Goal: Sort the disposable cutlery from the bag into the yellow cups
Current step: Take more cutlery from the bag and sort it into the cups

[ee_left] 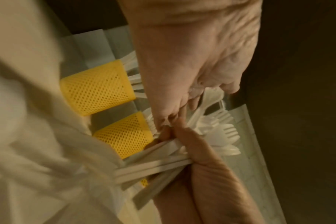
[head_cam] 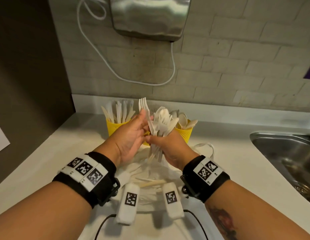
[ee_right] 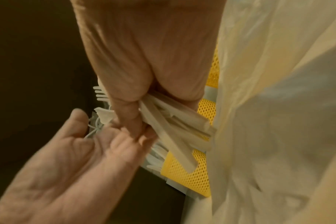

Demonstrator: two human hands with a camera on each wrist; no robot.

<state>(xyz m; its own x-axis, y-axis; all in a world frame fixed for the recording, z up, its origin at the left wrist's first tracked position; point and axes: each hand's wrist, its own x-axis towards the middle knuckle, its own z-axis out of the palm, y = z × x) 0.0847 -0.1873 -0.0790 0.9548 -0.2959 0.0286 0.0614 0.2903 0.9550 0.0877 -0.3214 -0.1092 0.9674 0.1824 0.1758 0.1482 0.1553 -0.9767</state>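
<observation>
Right hand point(head_cam: 165, 146) fists a mixed bundle of forks and spoons point(head_cam: 161, 125); left hand point(head_cam: 133, 134) pinches one fork point(head_cam: 145, 108) at its 11 o'clock. Yellow cups point(head_cam: 114, 126) at 12, bag point(head_cam: 150, 172) at 6. Risk: loose fist, bundle spills, or the fork drags neighbours out.

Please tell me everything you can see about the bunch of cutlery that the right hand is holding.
The bunch of cutlery is a fan of white and cream disposable pieces, plastic by the look, mostly forks with at least one spoon. The right hand grips it by the handles, heads up, handle ends sticking out below the fist. It is held above the white bag, in front of the yellow cups. The left hand holds a fork at the bunch's left edge, its fingers touching the bunch.
</observation>
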